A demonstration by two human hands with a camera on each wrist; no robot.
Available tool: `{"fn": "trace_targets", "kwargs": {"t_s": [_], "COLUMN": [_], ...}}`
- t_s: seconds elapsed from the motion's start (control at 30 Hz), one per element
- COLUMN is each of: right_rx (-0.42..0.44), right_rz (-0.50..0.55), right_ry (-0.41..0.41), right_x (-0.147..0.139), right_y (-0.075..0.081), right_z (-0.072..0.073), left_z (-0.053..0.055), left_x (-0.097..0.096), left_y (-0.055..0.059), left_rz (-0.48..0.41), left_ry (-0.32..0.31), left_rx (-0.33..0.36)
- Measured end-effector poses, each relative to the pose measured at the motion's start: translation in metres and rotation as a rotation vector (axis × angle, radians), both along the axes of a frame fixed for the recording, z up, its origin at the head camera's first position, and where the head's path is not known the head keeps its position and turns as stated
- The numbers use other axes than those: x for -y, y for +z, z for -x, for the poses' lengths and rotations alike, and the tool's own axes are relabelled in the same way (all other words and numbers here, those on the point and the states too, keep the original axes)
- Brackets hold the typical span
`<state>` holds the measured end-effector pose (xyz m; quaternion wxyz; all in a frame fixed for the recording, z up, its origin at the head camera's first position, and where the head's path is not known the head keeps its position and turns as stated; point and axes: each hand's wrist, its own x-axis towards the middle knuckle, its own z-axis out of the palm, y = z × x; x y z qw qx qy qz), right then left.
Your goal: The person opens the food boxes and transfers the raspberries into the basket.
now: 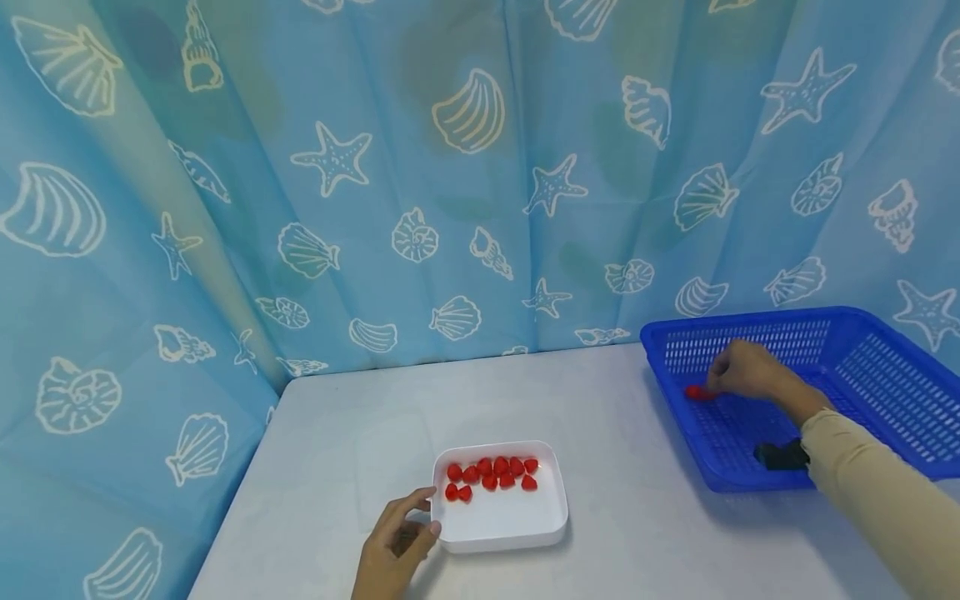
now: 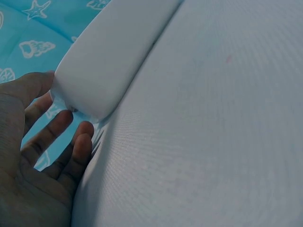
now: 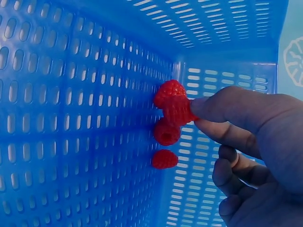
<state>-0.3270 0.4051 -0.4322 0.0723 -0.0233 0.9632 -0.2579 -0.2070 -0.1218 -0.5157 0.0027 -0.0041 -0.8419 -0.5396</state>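
Inside a blue plastic basket (image 1: 675, 433) at the right, my right hand (image 1: 746, 368) pinches a red raspberry (image 3: 179, 111) between thumb and forefinger. Three more raspberries lie close by at the basket's side in the right wrist view, one of them (image 3: 164, 159) a little apart. At the front middle of the table stands a shallow white tray (image 1: 502, 525) with several raspberries (image 1: 490, 482) grouped toward its far side. My left hand (image 1: 397, 542) is at the tray's left end, fingers spread and loosely bent, fingertips right at the rim.
A white cloth covers the table (image 1: 600, 417). Behind it and along the left hangs a blue curtain (image 1: 450, 192) with a shell and starfish print. The basket's slotted walls rise around my right hand. A dark object (image 1: 782, 456) shows beside my right wrist.
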Motion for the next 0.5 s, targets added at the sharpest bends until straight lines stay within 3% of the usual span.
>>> {"fn": "trace_targets", "kwargs": {"t_s": [0.23,0.5], "right_rx": [0.002,-0.15], "right_rz": [-0.034,-0.087], "right_ry": [0.026,0.075], "right_x": [0.0,0.003], "right_y": [0.013,0.042], "right_z": [-0.002,-0.012], "left_z": [-0.001,0.001], "left_x": [0.0,0.0], "left_y": [-0.001,-0.004], "left_rz": [-0.006,0.018], "left_ry": [-0.006,0.002], "left_rx": [-0.003,-0.059]}}
